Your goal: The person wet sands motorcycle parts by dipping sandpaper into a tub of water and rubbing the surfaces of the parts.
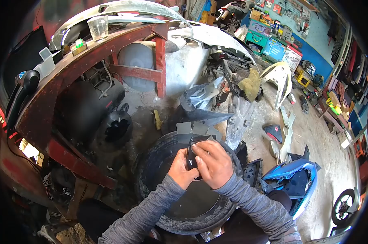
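Both hands meet over a round dark basin [151, 195] holding murky liquid. A small glossy black piece [190, 159] with a little white mark stands between them; its exact kind I cannot make out. My left hand [180, 171] is closed around its left side, thumb across the lower end. My right hand [213, 162] is closed against its right side with fingers bent over the top; whether anything else is under those fingers is hidden. Grey sheets [185, 131], perhaps sandpaper, lie at the basin's far rim just beyond the hands.
To the left stands a red workbench [90, 59] with a clear plastic cup [98, 28] on it. A black tank [92, 97] sits beneath. Vehicle panels lie about the floor, including a blue fairing [294, 175] at right and a white one [278, 79] farther back.
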A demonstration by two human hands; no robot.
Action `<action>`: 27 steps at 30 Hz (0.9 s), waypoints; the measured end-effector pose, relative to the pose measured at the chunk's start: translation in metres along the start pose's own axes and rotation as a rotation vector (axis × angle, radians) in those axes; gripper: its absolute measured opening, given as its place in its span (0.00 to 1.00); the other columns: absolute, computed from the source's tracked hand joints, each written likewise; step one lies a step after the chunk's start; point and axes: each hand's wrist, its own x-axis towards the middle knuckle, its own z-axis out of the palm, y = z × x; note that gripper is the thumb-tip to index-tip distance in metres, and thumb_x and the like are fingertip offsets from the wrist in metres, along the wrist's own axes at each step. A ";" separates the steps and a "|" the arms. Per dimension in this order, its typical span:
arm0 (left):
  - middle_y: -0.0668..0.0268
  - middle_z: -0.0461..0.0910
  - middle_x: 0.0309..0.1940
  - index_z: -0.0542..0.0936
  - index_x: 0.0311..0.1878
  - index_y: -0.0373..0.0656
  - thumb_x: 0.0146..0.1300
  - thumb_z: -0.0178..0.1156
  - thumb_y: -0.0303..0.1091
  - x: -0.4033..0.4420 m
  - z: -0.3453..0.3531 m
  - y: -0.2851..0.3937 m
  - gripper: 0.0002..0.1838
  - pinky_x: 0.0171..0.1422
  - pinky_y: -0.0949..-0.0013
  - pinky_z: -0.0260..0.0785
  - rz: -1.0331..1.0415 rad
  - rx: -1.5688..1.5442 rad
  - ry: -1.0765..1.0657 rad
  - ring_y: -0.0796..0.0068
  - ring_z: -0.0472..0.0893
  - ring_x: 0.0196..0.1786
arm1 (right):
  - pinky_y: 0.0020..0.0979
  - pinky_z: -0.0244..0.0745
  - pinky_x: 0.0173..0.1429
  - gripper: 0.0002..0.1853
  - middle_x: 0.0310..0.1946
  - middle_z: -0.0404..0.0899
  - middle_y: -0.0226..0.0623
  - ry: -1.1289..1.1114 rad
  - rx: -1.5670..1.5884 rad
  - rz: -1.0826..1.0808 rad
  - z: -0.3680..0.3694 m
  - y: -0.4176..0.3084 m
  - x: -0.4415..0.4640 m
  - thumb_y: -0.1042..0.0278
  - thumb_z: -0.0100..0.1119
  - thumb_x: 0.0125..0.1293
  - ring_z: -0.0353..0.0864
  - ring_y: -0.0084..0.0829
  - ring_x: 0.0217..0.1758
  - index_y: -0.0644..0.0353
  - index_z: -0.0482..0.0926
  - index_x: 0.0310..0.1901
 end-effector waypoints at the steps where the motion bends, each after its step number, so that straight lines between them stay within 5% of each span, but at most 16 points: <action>1: 0.60 0.75 0.50 0.65 0.59 0.36 0.51 0.55 0.10 -0.001 -0.002 -0.001 0.30 0.55 0.67 0.80 -0.007 0.005 -0.005 0.74 0.81 0.50 | 0.44 0.76 0.59 0.13 0.46 0.81 0.49 0.005 0.000 0.009 0.000 0.003 -0.003 0.76 0.60 0.62 0.80 0.50 0.52 0.70 0.83 0.48; 3: 0.60 0.74 0.51 0.64 0.59 0.36 0.55 0.58 0.12 -0.001 -0.004 0.004 0.28 0.52 0.69 0.80 -0.083 -0.056 -0.041 0.74 0.81 0.50 | 0.44 0.75 0.61 0.13 0.46 0.81 0.48 0.016 0.040 0.193 -0.003 0.014 -0.008 0.76 0.60 0.62 0.80 0.49 0.52 0.71 0.82 0.48; 8: 0.60 0.74 0.49 0.63 0.60 0.37 0.56 0.56 0.12 -0.001 0.000 0.005 0.28 0.52 0.66 0.82 -0.102 0.094 -0.014 0.75 0.80 0.50 | 0.44 0.77 0.56 0.11 0.45 0.80 0.48 0.008 0.077 0.004 0.007 0.000 -0.003 0.79 0.58 0.63 0.81 0.49 0.50 0.71 0.82 0.46; 11: 0.62 0.73 0.49 0.64 0.60 0.37 0.61 0.59 0.16 0.001 -0.008 0.001 0.25 0.49 0.70 0.80 -0.066 -0.010 -0.071 0.77 0.79 0.51 | 0.43 0.76 0.58 0.12 0.46 0.81 0.48 0.028 0.047 0.183 0.001 0.016 -0.009 0.78 0.59 0.62 0.81 0.48 0.51 0.72 0.82 0.46; 15: 0.61 0.74 0.51 0.64 0.61 0.36 0.56 0.56 0.11 -0.002 0.003 0.015 0.28 0.59 0.64 0.80 -0.164 0.024 -0.018 0.74 0.80 0.54 | 0.44 0.76 0.59 0.11 0.46 0.81 0.48 0.006 0.071 0.010 0.008 -0.001 -0.003 0.78 0.59 0.63 0.81 0.48 0.51 0.71 0.82 0.46; 16: 0.59 0.75 0.53 0.64 0.61 0.35 0.56 0.55 0.11 0.002 -0.005 0.002 0.28 0.63 0.62 0.79 -0.056 0.113 -0.048 0.72 0.80 0.55 | 0.44 0.76 0.58 0.11 0.46 0.81 0.49 0.001 0.058 0.021 0.006 0.001 -0.004 0.77 0.59 0.63 0.80 0.48 0.51 0.70 0.82 0.46; 19: 0.59 0.75 0.55 0.64 0.63 0.36 0.60 0.60 0.15 0.003 -0.012 0.011 0.27 0.62 0.62 0.79 -0.094 -0.071 -0.082 0.72 0.80 0.56 | 0.45 0.75 0.60 0.11 0.45 0.81 0.48 0.048 0.044 0.273 -0.003 0.021 -0.008 0.75 0.58 0.65 0.80 0.48 0.51 0.69 0.82 0.46; 24: 0.59 0.75 0.54 0.64 0.64 0.36 0.55 0.55 0.10 0.002 -0.004 0.003 0.32 0.62 0.60 0.79 -0.092 0.035 -0.052 0.69 0.81 0.56 | 0.44 0.76 0.58 0.11 0.45 0.82 0.46 0.001 0.072 0.039 0.004 0.001 -0.002 0.76 0.57 0.65 0.80 0.48 0.50 0.68 0.83 0.47; 27: 0.60 0.75 0.54 0.64 0.64 0.38 0.60 0.60 0.15 0.005 -0.012 0.009 0.29 0.59 0.63 0.80 -0.098 -0.077 -0.101 0.71 0.81 0.56 | 0.44 0.75 0.60 0.11 0.45 0.81 0.46 0.041 0.004 0.236 -0.004 0.020 -0.006 0.75 0.59 0.64 0.80 0.49 0.51 0.69 0.82 0.46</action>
